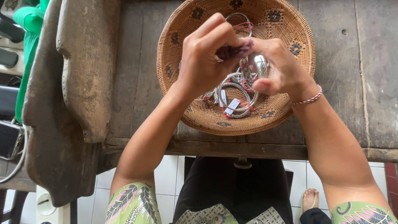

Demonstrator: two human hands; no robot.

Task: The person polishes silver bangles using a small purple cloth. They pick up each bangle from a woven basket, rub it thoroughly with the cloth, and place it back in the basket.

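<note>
My left hand (pixel 205 58) and my right hand (pixel 282 70) meet above a round woven basket (pixel 176 45). The left fingers pinch a small purple cloth (pixel 234 50) against a shiny silver bangle (pixel 260 64) that the right hand holds. Several silver bangles (pixel 236 93) with red threads and small white tags lie in the basket below the hands. A red and white string bracelet (pixel 309 99) circles my right wrist.
The basket rests on a worn dark wooden table (pixel 352 83) near its front edge. A carved wooden piece (pixel 83 74) lies at the left, with a green strap (pixel 27 25) and dark devices (pixel 9 139) beyond it. White floor tiles (pixel 168 178) show below.
</note>
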